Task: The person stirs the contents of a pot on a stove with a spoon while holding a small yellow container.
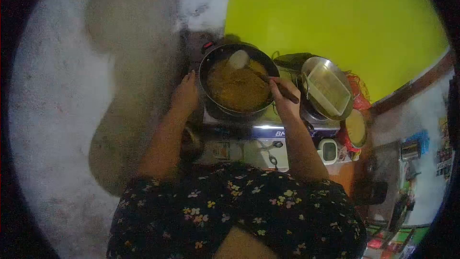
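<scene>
A dark deep pan [201,82] stands on the stove [261,131], filled with an orange-brown food [235,88]. My right hand [286,100] is closed around the brown handle of a spatula [238,60]. Its pale rounded head lies over the food near the pan's far side, and the handle crosses the right rim. Beside the pan's left wall is my left hand [186,93], fingers stretched forward; whether they touch the pan is too dim to tell.
Right of the pan, a round metal vessel [310,62] carries a rectangular tray [329,88]. A round pale-topped container [355,128] and red packaging [359,88] sit farther right. A white-rimmed square object [329,152] lies in front. Walls stand left and behind.
</scene>
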